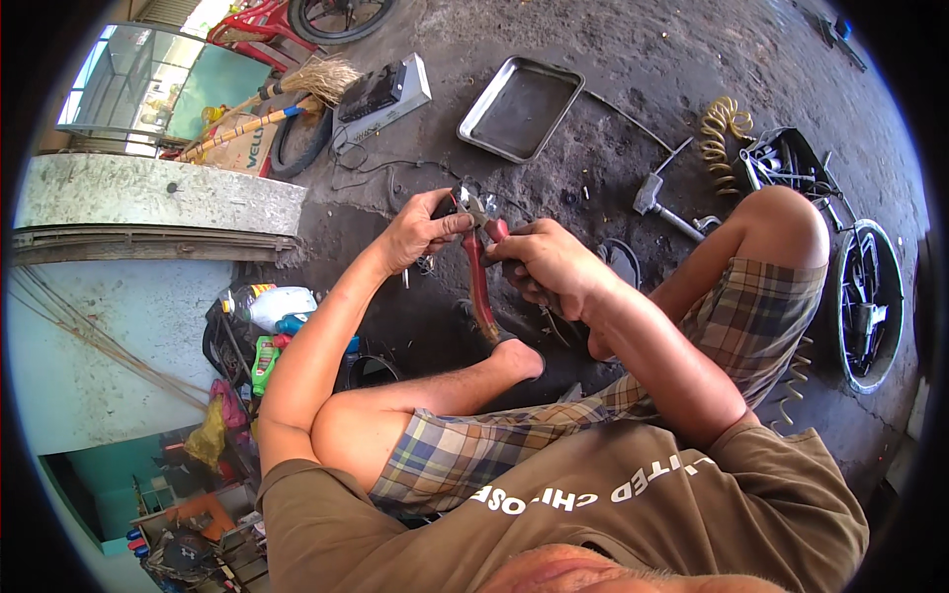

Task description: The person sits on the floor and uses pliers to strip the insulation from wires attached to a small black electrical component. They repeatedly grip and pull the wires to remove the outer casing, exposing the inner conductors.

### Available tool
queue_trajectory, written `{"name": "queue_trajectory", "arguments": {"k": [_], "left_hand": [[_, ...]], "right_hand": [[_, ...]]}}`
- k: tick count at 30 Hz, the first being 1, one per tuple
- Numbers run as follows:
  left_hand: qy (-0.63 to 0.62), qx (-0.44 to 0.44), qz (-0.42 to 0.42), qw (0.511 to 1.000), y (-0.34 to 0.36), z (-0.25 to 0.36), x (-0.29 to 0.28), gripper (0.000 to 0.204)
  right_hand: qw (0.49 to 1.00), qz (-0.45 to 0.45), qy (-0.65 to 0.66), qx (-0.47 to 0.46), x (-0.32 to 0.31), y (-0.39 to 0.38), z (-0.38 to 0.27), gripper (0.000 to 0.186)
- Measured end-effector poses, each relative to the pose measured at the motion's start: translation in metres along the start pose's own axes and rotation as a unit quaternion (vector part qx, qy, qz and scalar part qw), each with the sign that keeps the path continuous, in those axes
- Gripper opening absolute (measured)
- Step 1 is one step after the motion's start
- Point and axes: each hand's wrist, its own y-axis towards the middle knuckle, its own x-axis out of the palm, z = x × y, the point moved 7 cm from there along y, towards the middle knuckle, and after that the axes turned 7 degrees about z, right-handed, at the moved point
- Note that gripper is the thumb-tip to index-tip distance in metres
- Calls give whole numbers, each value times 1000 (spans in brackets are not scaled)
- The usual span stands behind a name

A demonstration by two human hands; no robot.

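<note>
in the head view, the pliers [478, 277] are held above the floor [633, 59], between the tray [524, 111] and the left foot [518, 363], to the right of the pale step [168, 193] at the floor's left edge. the right hand [556, 265] is wrapped round one red handle; the other handle slants down, apparently free of the fingers. the left hand [425, 235] pinches a dark part [445, 207] beside the jaws, thumb close against the pliers' head.

with one handle loose, i judge the jaws could swing, slip off the part or nip that thumb. the part looks small; should the pinch slacken, it could drop onto the dark, gritty floor and be hard to find. dropped pliers could strike the foot, which is just below them.

the right fingers hide the handle they hold, and i cannot name the dark shape under them. whether the jaws bite the part cannot be told; the left fingertips are mostly out of sight. toward the floor's right edge, the tub [842, 326] holds a dark jumble too murky to sort, and the raised knee cuts off some of the tool case [783, 161].
</note>
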Motion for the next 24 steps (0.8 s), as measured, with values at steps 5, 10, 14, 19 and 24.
{"name": "queue_trajectory", "arguments": {"k": [5,10,14,19,24], "left_hand": [[-41,-26,2,999,2,-6,3,31],[-55,-40,-1,998,5,-12,6,32],[-121,-64,12,990,5,-14,16,29],[-142,-49,29,988,14,-12,20,31],[142,67,25,987,15,9,-7,41]], "right_hand": [[999,15,-34,-8,-1,1,1,19],[999,36,-29,-2,-1,1,3,20],[999,38,-19,-26,1,2,6,20],[997,55,-28,-45,-4,8,3,20],[997,0,-75,-9,-7,5,-3,20]]}}
